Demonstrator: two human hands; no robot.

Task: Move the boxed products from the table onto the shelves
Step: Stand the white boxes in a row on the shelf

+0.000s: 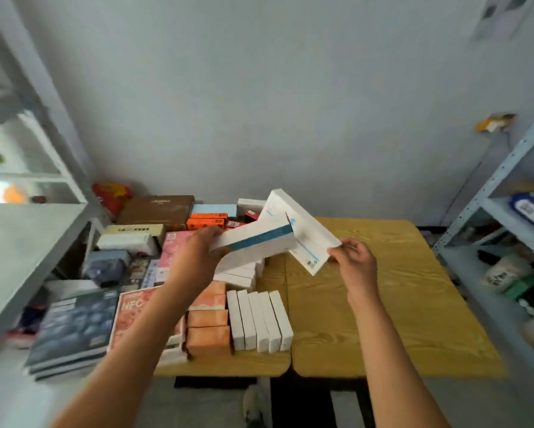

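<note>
Both hands up over the wooden table (pixel 383 304), each with a flat white box lifted clear of the piles. Left hand (pixel 197 254) grips the near end of a white box with a teal stripe (pixel 256 242), fingers curled over its top edge, thumb side hidden beneath. Right hand (pixel 353 261) pinches the lower corner of a second white box (pixel 296 230), which tilts up and away, its far end above the striped one; whether the two boxes touch where they cross, cannot tell. Boxes look like thin card: light, stiff enough to be held by one end without sagging, smooth-faced so likely a bit slippery; a corner pinch may let the box swing, so a hold across the short edge seems safer. Forearms reach forward from the bottom of view, wrists roughly level. Below, a row of narrow white boxes (pixel 259 319) stands on edge beside orange boxes (pixel 208 329). Metal shelves (pixel 506 186) stand at right, already holding goods; another shelf (pixel 28 236) at left.
</note>
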